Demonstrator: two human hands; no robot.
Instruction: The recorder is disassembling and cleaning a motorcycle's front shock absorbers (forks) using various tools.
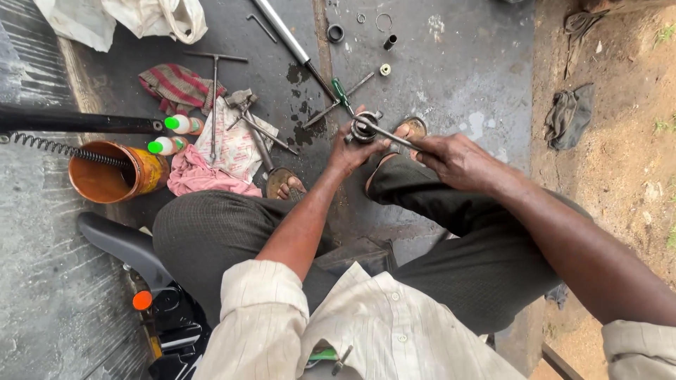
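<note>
While squatting on the concrete floor (pixel 451 63), the person steadies a round metal part (pixel 363 130).
Left hand (pixel 350 151) clamps it; right hand (pixel 454 160) grips a thin rod (pixel 391 135) laid across it.

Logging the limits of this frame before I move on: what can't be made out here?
- Head view: the round metal part is half wrapped by the left hand; its far side is hidden.
- The thin metal rod disappears into the right hand; its end is unseen.
- The small rings at the top edge are too small to identify.
- The dark seat-like object is cut off at bottom left.
</note>
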